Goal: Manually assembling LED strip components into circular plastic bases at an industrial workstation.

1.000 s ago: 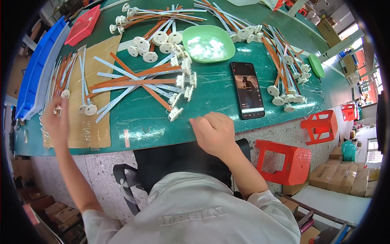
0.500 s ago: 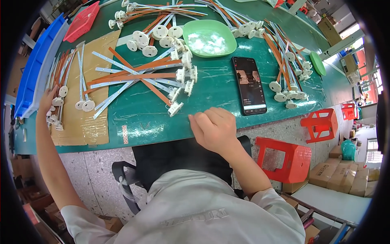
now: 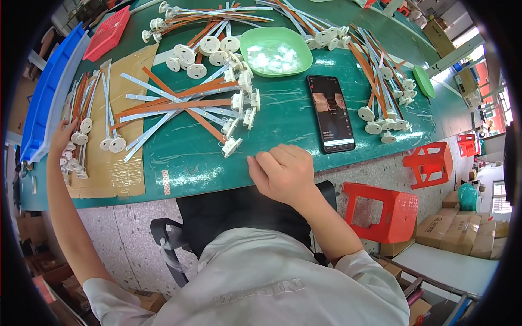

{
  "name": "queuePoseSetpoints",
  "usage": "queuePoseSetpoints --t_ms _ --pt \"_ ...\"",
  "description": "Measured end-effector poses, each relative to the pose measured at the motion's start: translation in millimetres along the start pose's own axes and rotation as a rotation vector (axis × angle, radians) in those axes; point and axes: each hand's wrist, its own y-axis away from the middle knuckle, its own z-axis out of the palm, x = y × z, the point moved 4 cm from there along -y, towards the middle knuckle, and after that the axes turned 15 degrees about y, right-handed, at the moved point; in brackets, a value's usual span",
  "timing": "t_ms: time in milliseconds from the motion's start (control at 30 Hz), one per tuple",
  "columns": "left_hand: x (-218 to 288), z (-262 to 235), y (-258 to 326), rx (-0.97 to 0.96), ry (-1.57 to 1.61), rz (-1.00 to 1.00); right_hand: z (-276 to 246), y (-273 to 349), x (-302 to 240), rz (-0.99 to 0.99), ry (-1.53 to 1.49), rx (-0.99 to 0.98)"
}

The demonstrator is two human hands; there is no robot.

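At the table's left end my left hand (image 3: 63,138) reaches into a pile of LED strips (image 3: 82,100) with round white end caps. Its fingers bend in among the caps and are partly hidden, so whether they grip a strip cannot be made out. My right hand (image 3: 285,173) is closed in a loose fist at the near table edge, with nothing showing in it. Two more LED strips (image 3: 109,98) lie beside the left pile on a cardboard sheet (image 3: 130,168). A crossed heap of white and orange-brown LED strips (image 3: 179,101) lies between my hands, caps toward the right.
Beyond my right hand a phone (image 3: 330,114) lies on the green table. Behind it stands a green bowl (image 3: 303,60) holding small whitish pieces. A blue tray (image 3: 51,81) and red basket (image 3: 109,33) are at the far left. Red stools (image 3: 399,217) stand at the right.
The whole view has shifted slightly. My left hand stays at the left pile, its fingers a little more raised. My right hand remains closed in the same place.
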Motion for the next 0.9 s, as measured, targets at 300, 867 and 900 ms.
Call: queuePoseSetpoints --t_ms 300,867,900 --pt "-7.4 5.5 -22.4 -0.044 -0.029 -0.109 0.3 -0.4 2.6 0.011 0.039 -0.018" --pt "20.7 10.8 -2.6 -0.164 0.135 -0.004 -1.2 0.3 1.3 0.006 0.027 0.012" --pt "26.2 13.0 -1.2 -0.162 0.172 0.049 -1.2 0.4 1.8 0.007 0.032 0.008"
